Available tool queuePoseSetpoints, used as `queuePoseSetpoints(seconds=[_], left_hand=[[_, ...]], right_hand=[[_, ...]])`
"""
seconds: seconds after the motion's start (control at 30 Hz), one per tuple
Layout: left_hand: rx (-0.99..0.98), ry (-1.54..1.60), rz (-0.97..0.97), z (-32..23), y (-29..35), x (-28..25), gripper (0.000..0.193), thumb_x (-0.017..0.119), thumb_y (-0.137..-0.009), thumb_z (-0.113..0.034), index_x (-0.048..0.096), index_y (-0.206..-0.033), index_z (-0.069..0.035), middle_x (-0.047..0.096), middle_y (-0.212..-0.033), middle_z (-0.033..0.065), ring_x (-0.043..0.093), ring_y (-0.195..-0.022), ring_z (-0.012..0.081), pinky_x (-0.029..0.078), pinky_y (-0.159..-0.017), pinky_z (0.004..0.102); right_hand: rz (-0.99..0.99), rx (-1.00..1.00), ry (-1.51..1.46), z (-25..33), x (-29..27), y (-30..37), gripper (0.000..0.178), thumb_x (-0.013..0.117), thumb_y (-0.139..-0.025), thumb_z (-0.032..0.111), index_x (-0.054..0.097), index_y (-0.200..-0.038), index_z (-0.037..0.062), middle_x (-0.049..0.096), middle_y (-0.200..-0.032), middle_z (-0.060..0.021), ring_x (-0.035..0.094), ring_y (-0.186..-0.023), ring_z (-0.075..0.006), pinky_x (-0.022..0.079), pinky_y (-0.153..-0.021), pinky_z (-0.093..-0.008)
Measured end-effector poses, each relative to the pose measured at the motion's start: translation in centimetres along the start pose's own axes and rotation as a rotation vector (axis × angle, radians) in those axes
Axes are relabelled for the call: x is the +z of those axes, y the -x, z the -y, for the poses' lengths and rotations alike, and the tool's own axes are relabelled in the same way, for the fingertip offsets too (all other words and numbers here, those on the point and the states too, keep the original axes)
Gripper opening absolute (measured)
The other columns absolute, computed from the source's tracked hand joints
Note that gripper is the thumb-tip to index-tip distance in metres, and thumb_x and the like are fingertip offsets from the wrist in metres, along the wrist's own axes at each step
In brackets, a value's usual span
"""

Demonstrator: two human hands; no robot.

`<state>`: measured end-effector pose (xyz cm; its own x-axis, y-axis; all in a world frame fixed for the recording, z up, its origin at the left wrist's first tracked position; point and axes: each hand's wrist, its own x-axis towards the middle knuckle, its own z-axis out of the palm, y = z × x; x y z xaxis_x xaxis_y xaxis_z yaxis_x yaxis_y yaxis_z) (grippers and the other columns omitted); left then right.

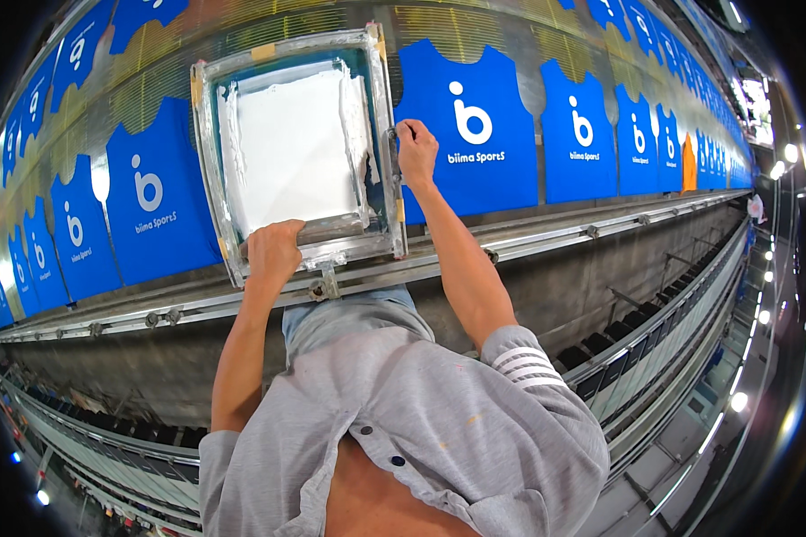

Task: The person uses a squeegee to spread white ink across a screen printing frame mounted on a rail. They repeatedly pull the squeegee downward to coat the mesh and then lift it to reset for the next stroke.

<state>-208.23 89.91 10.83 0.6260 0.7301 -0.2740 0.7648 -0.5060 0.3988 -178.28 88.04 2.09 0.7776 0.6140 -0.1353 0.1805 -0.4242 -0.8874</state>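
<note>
A screen-printing frame [383,98] with metal rails and taped corners lies over the blue garment row in front of me. White ink [291,143] covers most of its mesh, with smears along both sides. A squeegee [333,229] rests across the near end of the mesh. My left hand [275,251] is closed over the frame's near left corner, next to the squeegee's left end; its fingertips are partly hidden. At the frame's right rail, my right hand [417,154] is curled with the fingers bent against the edge.
Blue sleeveless tops [470,134] with white prints lie in a long row to both sides. One orange piece [689,163] lies farther right. A metal rail [546,231] with clamps runs along the table's near edge. Lower racks [654,331] stand behind me.
</note>
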Motion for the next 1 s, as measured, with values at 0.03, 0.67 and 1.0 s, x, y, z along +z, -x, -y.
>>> queuePoseSetpoints(seconds=[0.03,0.67,1.0], left_hand=[[-0.005,-0.009,0.009,0.1,-0.1,0.1,0.038,0.06,-0.073,0.003,0.077,-0.104,-0.01,0.073,-0.09,0.0182,0.07,-0.084,0.0375,0.055,-0.074,0.0453],[0.023,-0.112,0.036,2.7,-14.3,-5.6,0.03,0.065,-0.071,-0.005,0.078,-0.097,-0.014,0.073,-0.089,0.0177,0.07,-0.089,0.0365,0.055,-0.079,0.0512],[0.026,-0.2,0.023,8.7,-27.3,-9.5,0.039,0.06,-0.073,-0.008,0.08,-0.105,-0.016,0.073,-0.087,0.0197,0.07,-0.083,0.0386,0.057,-0.074,0.0454]], right_hand=[[-0.007,-0.007,0.004,-0.5,0.4,-0.1,0.026,0.061,-0.096,0.023,0.073,-0.103,0.0006,0.074,-0.087,-0.0173,0.07,-0.08,-0.0317,0.052,-0.074,-0.041],[0.792,-0.676,1.017,11.7,6.7,-0.8,0.016,0.061,-0.079,0.013,0.075,-0.086,0.0131,0.075,-0.091,-0.0099,0.073,-0.089,-0.0327,0.057,-0.076,-0.0446],[0.653,-0.714,0.759,13.8,11.4,-12.6,0.019,0.064,-0.076,0.01,0.076,-0.091,0.011,0.073,-0.089,-0.0139,0.069,-0.091,-0.0359,0.052,-0.088,-0.0491]])
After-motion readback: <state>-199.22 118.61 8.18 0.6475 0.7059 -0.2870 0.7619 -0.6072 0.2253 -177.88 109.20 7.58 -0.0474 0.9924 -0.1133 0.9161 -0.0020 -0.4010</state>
